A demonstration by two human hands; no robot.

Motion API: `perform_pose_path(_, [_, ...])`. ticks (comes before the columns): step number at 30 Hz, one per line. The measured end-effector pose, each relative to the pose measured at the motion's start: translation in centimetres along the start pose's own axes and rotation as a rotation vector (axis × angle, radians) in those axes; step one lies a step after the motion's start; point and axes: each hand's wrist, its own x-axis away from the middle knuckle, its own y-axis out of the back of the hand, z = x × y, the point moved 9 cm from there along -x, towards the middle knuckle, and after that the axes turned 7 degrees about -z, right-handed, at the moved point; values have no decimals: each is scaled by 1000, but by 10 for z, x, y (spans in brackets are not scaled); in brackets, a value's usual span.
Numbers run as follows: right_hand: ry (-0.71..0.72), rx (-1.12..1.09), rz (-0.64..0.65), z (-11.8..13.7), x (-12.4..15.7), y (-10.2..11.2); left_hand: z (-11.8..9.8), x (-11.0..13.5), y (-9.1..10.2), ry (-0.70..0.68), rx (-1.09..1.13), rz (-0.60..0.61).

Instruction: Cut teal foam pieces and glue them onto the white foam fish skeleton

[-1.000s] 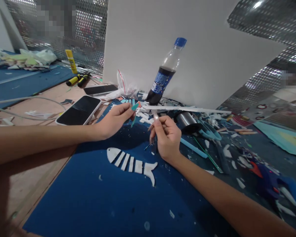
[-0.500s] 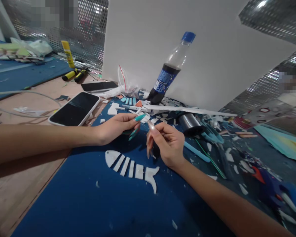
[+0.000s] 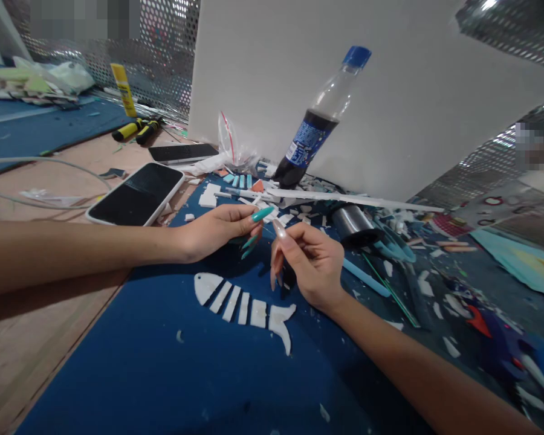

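My left hand (image 3: 226,229), with long teal nails, is closed in a pinch, thumb against forefinger. Close beside it, my right hand (image 3: 310,257) pinches too, its long nails pale and glossy. Whatever is between the fingertips, if anything, is too small or thin to make out. Below both hands, a white fish shape cut into several separate pieces lies flat on the blue mat (image 3: 131,356). Its head piece (image 3: 207,288) has a small hole, and its tail piece (image 3: 280,323) points right. A spool of clear line (image 3: 352,225) lies just beyond my right hand.
Behind the hands are a tilted cola bottle (image 3: 310,130), a long white strip (image 3: 344,197) and many white scraps. To the left lie a white-cased phone (image 3: 136,196) and another phone (image 3: 184,152). A blue glue gun (image 3: 503,344) is at right.
The view has shifted slightly. Both hands keep their pinches close together, nearly in the same place. The fish pieces lie as before.
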Motion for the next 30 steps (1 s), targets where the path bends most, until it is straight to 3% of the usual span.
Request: perform_pose_path(30, [1, 37, 2, 2, 1, -2, 0, -1, -2, -3, -23, 16])
